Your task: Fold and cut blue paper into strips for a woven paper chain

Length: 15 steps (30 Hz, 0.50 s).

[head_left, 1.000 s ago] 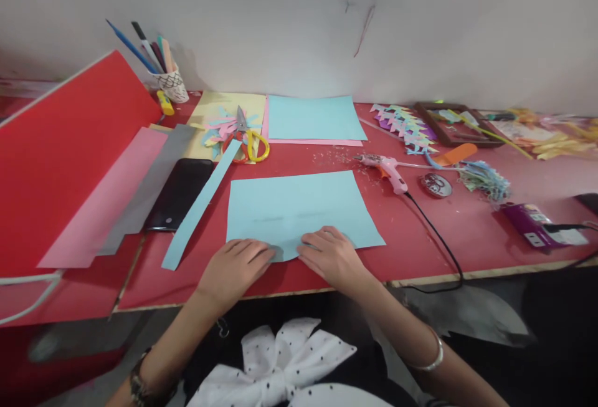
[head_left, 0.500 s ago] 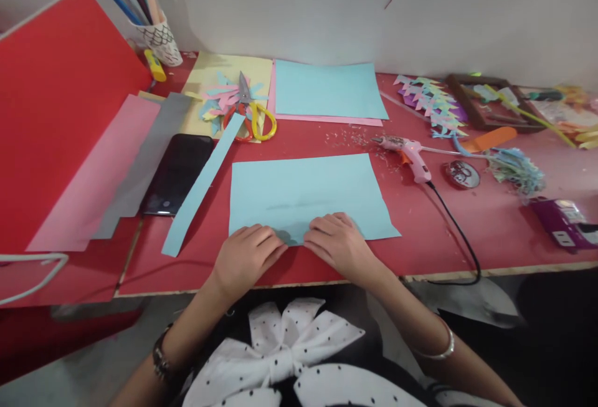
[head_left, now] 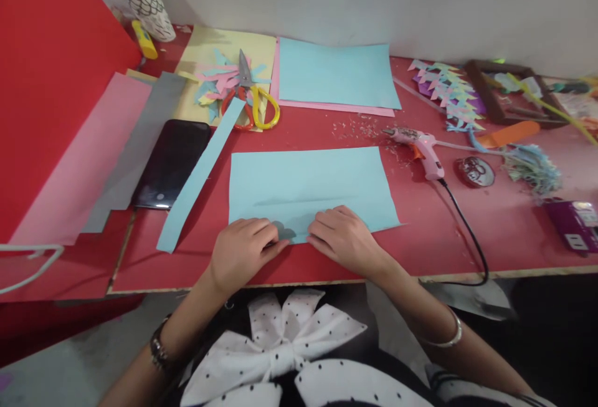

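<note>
A light blue sheet of paper [head_left: 308,176] lies on the red table in front of me, its near edge raised into a narrow fold or curl. My left hand [head_left: 245,245] grips that near edge left of the middle, fingers bent over it and thumb underneath. On the other side of the middle, my right hand [head_left: 346,239] pinches the same edge in a like way. A faint crease or shadow runs across the sheet ahead of my fingers. To the left, a cut blue paper strip [head_left: 200,176] rests partly on a black phone [head_left: 172,164].
Scissors [head_left: 250,92] lie on paper scraps at the back, beside stacked blue and pink sheets [head_left: 336,76]. A pink glue gun [head_left: 420,148] with a black cord is at right, near a round tin [head_left: 474,172]. A pen cup [head_left: 149,11] stands at back left.
The camera view has shifted a little. Both hands keep hold of the near edge, which now shows a slightly more raised fold with a clearer line across the sheet.
</note>
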{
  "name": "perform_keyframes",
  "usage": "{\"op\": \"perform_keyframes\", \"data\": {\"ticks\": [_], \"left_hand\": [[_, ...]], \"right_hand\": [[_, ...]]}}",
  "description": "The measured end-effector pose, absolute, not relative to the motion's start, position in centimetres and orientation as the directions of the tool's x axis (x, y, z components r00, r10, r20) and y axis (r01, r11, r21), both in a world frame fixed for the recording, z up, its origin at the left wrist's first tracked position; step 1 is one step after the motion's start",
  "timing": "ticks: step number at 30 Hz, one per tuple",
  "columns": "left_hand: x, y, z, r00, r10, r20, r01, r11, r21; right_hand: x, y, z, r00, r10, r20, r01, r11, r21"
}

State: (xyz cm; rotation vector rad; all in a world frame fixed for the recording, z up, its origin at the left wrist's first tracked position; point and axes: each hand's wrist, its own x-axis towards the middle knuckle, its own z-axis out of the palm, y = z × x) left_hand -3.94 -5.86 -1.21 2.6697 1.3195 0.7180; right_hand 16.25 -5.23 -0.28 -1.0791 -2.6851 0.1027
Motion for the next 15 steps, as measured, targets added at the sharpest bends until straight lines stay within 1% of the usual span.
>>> {"op": "perform_keyframes", "data": {"ticks": [3,10,15], "left_hand": [[-4.0,-5.8,-1.2,0.505,0.784,0.362,0.744,-0.608,0.277],[-5.1,-5.9,-1.3,0.534,0.780,0.326,0.685,-0.625,0.373],[-5.8,-6.1,-1.3,0.526,0.791,0.312,0.694,-0.611,0.381]], "right_hand": [[16.2,-5.2,-0.4,-0.689,0.697,0.197,0.675,0.717,-0.174],[16.2,-5.2,-0.4,-0.678,0.714,0.176,0.679,0.700,-0.222],[16.3,-5.3,-0.5,-0.669,0.720,0.186,0.678,0.694,-0.242]]}}
